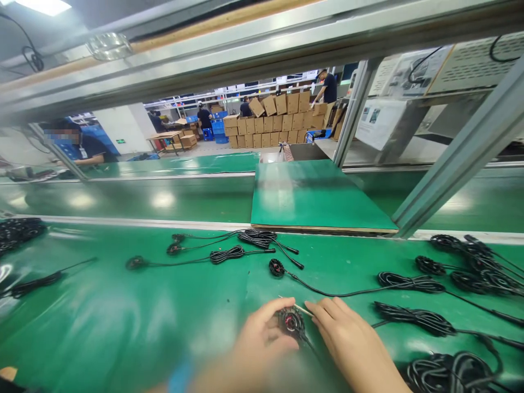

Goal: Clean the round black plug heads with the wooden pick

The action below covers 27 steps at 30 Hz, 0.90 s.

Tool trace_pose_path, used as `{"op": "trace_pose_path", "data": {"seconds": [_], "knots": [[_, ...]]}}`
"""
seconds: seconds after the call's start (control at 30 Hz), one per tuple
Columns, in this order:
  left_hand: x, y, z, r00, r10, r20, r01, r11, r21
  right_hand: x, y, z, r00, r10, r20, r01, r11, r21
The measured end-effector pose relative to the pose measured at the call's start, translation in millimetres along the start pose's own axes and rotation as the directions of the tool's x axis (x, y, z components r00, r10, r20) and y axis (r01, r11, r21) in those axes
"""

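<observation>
My left hand point(257, 341) grips a small round black part with a red inside point(291, 322), low in the middle of the view; a black cable runs down from the part. My right hand point(352, 341) pinches a thin pale stick point(301, 309) whose tip lies over the part. Both hands hover over the green belt point(123, 316). Just beyond them lies another round black part point(277, 267) with its long cable and coiled bundle point(403, 281).
Several coiled black cables with round ends lie across the belt: in the middle point(229, 254), at the right point(466, 267) and at the far left point(16, 232). A green board point(315, 196) sits behind. A slanted metal post point(458, 158) rises at right. A person point(77, 144) sits opposite; stacked cartons point(274, 123) stand far back.
</observation>
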<state>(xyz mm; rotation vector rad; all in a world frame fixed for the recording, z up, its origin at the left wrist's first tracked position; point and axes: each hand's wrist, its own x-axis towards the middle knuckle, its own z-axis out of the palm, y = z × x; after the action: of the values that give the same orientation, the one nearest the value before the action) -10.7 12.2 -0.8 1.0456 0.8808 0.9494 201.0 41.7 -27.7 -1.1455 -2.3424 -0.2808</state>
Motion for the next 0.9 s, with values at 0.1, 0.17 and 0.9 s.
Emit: {"op": "trace_pose_path", "data": {"seconds": [0.1, 0.17, 0.9], "knots": [[-2.7, 0.9, -0.6, 0.995, 0.022, 0.095, -0.022, 1.0, 0.001, 0.9, -2.9, -4.2, 0.996, 0.085, 0.008, -0.085, 0.989, 0.119], [-3.0, -1.5, -2.7, 0.988, -0.009, 0.151, 0.007, 1.0, 0.014, 3.4, -4.9, -11.7, 0.98, 0.198, -0.008, -0.187, 0.94, 0.285], [-1.2, -11.4, 1.5, 0.995, -0.032, 0.093, 0.008, 0.968, 0.249, 7.3, -43.8, -22.7, 0.958, 0.239, -0.16, -0.083, 0.761, 0.643]]}}
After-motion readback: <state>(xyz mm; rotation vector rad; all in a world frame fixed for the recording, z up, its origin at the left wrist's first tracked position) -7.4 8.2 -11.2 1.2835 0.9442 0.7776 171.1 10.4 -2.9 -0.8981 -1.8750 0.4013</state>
